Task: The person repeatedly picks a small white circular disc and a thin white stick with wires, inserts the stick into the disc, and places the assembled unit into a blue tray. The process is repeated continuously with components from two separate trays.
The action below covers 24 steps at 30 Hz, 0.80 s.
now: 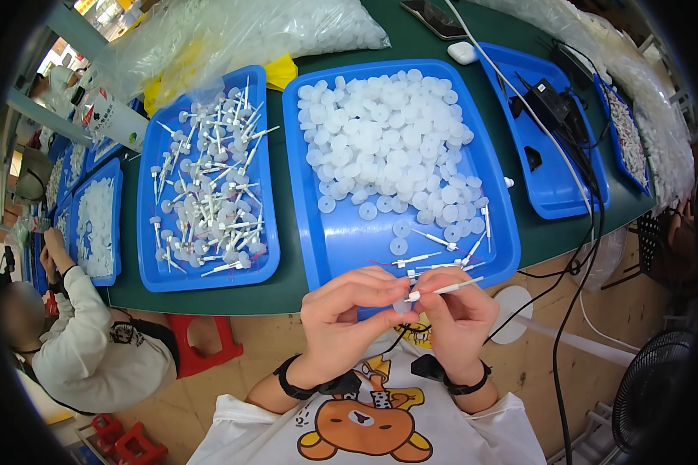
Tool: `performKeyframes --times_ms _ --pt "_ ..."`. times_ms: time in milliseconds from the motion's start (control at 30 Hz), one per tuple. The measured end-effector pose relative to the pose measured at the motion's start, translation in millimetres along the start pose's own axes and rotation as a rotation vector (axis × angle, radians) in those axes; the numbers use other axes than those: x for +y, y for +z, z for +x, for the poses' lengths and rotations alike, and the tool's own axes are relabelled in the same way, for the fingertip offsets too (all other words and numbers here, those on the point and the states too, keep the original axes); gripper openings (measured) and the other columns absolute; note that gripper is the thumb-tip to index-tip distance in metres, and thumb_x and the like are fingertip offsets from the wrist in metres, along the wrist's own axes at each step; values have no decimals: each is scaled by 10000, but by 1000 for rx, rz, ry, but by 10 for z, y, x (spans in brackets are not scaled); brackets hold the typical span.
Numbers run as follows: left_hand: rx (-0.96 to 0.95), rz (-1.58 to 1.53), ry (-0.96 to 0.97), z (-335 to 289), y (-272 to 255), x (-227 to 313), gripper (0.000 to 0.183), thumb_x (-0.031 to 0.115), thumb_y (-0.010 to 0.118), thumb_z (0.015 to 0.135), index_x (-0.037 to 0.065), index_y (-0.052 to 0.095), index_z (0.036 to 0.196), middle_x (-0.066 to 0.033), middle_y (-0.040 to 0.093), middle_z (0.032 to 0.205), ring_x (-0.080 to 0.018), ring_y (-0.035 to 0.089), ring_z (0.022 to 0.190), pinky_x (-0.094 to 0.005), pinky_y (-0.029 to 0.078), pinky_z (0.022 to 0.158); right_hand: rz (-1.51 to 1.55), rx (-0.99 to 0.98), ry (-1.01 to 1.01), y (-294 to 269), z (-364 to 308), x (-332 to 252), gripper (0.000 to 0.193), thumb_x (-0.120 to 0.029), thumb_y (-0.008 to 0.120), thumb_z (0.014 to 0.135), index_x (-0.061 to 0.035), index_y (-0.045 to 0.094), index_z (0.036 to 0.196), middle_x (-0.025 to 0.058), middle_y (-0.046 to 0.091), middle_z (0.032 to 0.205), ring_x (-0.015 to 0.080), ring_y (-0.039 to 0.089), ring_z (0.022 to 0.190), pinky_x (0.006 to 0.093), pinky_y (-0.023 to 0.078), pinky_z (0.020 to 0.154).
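My left hand (337,322) pinches a small translucent white disc (401,306) between its fingertips. In my right hand (467,314) is a thin white stick-like part (459,285), gripped between thumb and fingers. Its thicker end meets the disc or lies right by it; the fingertips hide the exact contact. Both hands are at the near edge of a blue tray (341,244). Many translucent discs (388,139) are heaped in that tray, and several white sticks with thin red wires (434,239) lie at its near side.
To the left, another blue tray (270,267) holds sticks joined to discs. A right-hand blue tray (558,203) contains a black adapter (547,101) and cables. Large plastic bags (287,31), a phone (434,17) and a bottle (112,116) surround them. A co-worker (93,333) sits at far left.
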<state>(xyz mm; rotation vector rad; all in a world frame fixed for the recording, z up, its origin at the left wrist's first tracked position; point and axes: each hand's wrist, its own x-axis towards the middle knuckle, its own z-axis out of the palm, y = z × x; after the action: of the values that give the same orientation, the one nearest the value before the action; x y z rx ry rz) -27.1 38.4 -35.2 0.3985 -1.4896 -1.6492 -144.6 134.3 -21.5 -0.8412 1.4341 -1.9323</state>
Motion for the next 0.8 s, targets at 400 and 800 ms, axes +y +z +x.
performKeyframes --times_ms 400,800 --pt "67 -248 -341 -50 -89 273 351 -176 778 714 -76 714 1045 -200 703 1029 -233 692 964 -329 578 844 -208 -196 -211 30 150 -62 131 56 768 795 55 742 923 149 700 922 196 667 788 273 525 630" --pt "643 1369 208 171 -835 631 415 -3 811 729 27 688 1124 -99 668 1156 -295 603 1124 -408 426 1016 -1048 -102 -290 -177 448 -75 189 42 727 804 1 691 985 90 636 966 218 601 851 319 473 748"
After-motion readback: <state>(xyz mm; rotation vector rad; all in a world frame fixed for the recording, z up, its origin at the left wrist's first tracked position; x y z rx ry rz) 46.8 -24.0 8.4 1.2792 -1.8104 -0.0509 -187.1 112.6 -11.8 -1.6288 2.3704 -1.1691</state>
